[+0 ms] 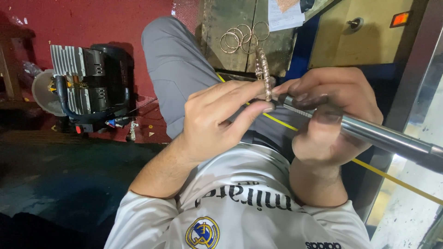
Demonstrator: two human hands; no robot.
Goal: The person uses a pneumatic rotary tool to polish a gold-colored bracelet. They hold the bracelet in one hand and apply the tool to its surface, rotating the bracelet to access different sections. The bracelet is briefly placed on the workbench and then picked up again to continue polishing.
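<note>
My left hand (221, 120) pinches a gold-coloured patterned bangle (263, 69) between thumb and fingers, holding it edge-on above my lap. My right hand (327, 115) grips a long silver metal handpiece tool (383, 136) like a pen. Its tip meets the bangle near my left fingertips. Both hands are close together, almost touching, over my grey trousers.
Several plain gold-coloured rings (242, 38) lie on a worn wooden bench (221, 50) ahead. A black and silver motor unit (90, 85) sits on the red floor at left. A yellow cord (392, 180) runs under my right arm. A metal cabinet (364, 32) stands at right.
</note>
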